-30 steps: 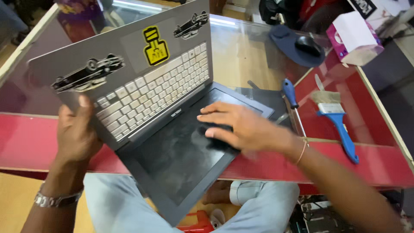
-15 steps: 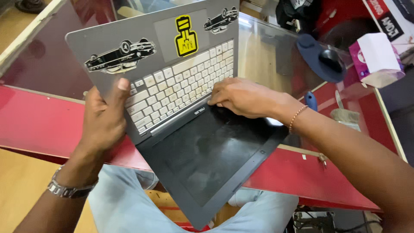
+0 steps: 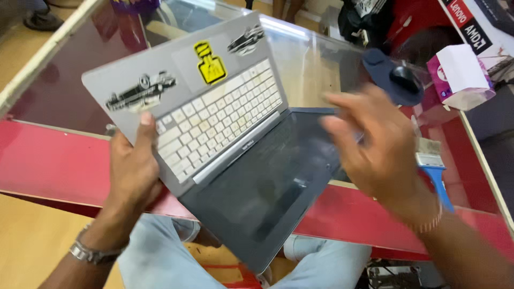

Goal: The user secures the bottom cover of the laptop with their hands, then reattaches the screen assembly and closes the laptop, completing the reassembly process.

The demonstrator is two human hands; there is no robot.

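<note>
Left hand (image 3: 131, 171) fingers curl round the keyboard edge of an open grey laptop (image 3: 214, 128), held tilted above a red-edged glass table (image 3: 48, 160). Right hand (image 3: 383, 152), spread and empty, hovers blurred beside the laptop's dark screen; a blue paintbrush (image 3: 433, 166) lies beyond. The laptop looks whole, no panel removed yet.

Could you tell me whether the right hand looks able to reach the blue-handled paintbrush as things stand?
Probably yes: the right hand is empty, fingers spread, just beside the paintbrush lying uncovered on the glass counter.

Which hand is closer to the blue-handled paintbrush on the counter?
Right. The right hand hovers blurred just beside the paintbrush, partly in front of it. The left hand grips the laptop at its far edge, well away.
</note>
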